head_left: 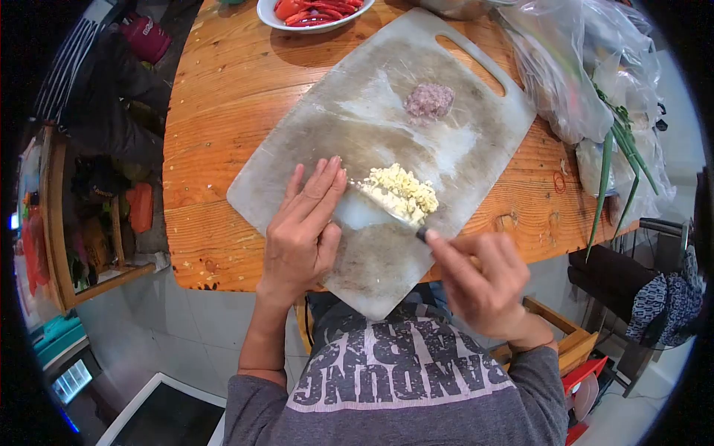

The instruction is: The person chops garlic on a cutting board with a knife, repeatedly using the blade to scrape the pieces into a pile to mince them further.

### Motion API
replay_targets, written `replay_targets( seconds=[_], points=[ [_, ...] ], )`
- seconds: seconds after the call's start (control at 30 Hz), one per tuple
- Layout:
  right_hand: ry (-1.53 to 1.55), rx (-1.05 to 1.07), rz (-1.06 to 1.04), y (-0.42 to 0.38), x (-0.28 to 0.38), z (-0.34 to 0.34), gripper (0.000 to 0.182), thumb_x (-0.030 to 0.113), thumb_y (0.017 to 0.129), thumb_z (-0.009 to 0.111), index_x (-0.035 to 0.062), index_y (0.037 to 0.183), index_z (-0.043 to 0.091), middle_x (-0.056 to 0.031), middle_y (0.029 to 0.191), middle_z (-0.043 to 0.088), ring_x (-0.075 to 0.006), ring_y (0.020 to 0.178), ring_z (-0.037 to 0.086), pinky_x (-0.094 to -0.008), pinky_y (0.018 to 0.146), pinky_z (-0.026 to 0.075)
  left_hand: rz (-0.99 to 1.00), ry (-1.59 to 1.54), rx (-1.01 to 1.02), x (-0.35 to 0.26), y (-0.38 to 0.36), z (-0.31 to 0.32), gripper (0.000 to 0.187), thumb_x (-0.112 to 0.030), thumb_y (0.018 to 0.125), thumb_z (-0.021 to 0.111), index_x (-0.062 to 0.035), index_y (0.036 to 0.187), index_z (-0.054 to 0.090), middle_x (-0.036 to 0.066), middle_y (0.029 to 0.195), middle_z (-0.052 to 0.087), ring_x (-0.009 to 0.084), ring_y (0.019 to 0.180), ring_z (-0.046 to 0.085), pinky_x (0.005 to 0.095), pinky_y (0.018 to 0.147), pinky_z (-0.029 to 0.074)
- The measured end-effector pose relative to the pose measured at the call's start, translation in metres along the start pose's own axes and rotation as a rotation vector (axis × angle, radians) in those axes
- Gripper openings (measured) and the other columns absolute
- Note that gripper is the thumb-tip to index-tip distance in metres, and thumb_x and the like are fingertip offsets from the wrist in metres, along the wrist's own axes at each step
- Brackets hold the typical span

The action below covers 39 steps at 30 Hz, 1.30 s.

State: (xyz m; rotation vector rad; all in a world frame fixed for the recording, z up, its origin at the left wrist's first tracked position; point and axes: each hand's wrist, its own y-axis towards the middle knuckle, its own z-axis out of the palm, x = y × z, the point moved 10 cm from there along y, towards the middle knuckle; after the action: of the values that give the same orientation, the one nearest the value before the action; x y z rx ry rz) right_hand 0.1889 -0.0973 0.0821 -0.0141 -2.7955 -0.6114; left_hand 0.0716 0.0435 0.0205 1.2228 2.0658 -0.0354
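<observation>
A worn white cutting board (297,134) lies slanted on the wooden table. On it, a heap of finely chopped pale yellow garlic (401,189) sits against the blade of a knife (388,209). My right hand (483,279) is closed round the knife's dark handle, at the board's lower right edge. My left hand (305,230) lies flat on the board, its fingers stretched out and pointing away from me, close to the knife's tip. Farther up the board is a small mound of minced purplish stuff (429,101), perhaps shallot.
A white bowl of red chillies (312,22) stands at the table's far edge (216,97). Plastic bags (558,67) and long green onion leaves (625,141) lie at the right, some leaves hanging over the edge. A red rubber band (559,182) lies beside the board.
</observation>
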Motion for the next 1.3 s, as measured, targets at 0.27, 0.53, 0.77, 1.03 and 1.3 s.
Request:
replay_targets(
  seconds=[0.27,0.53,0.77,1.03,1.3],
  points=[
    [0.073,-0.01,0.04,0.0,-0.017,0.01,0.047,-0.005,0.068,0.075,0.0065,0.114,0.076,-0.0041,0.081,0.062,-0.02,0.068,0.051,-0.0317,0.058,0.04,-0.007,0.003,-0.023,0.003,-0.003,-0.001,0.059,0.008,0.078,0.052,0.0039,0.137,0.06,0.019,0.144,0.057,0.0345,0.136,0.053,0.0527,0.119,0.034],
    [0.088,-0.019,0.048,0.006,-0.036,0.014,0.048,0.003,0.066,0.076,0.0096,0.114,0.077,-0.0032,0.08,0.06,-0.0203,0.067,0.053,-0.0324,0.056,0.042,0.0,0.027,-0.011,-0.002,0.0,0.0,0.059,0.007,0.079,0.052,0.0047,0.138,0.058,0.019,0.145,0.057,0.0342,0.137,0.053,0.0519,0.119,0.035],
    [0.051,-0.031,0.011,0.007,-0.032,0.008,0.047,0.002,0.067,0.077,0.0097,0.113,0.077,-0.0038,0.079,0.06,-0.02,0.066,0.053,-0.0318,0.055,0.042,0.007,0.025,0.012,-0.002,0.0,0.002,0.061,0.007,0.078,0.053,0.004,0.139,0.057,0.019,0.146,0.056,0.0342,0.137,0.052,0.0516,0.12,0.034],
    [0.085,-0.01,0.023,0.001,-0.016,0.008,0.05,-0.005,0.066,0.079,0.0089,0.113,0.077,-0.0045,0.081,0.062,-0.02,0.065,0.053,-0.0313,0.056,0.042,-0.029,0.005,-0.01,0.001,-0.001,0.0,0.064,0.008,0.077,0.049,0.0022,0.14,0.057,0.019,0.146,0.056,0.0335,0.139,0.051,0.0518,0.121,0.031],
    [0.095,0.041,0.045,-0.006,-0.017,0.011,0.051,-0.002,0.066,0.08,0.008,0.116,0.076,-0.0047,0.082,0.06,-0.0195,0.067,0.052,-0.0309,0.057,0.042,-0.024,-0.011,-0.011,0.001,-0.001,0.002,0.063,0.009,0.078,0.048,0.0014,0.139,0.059,0.018,0.145,0.057,0.0332,0.139,0.051,0.0518,0.121,0.031]
  ],
)
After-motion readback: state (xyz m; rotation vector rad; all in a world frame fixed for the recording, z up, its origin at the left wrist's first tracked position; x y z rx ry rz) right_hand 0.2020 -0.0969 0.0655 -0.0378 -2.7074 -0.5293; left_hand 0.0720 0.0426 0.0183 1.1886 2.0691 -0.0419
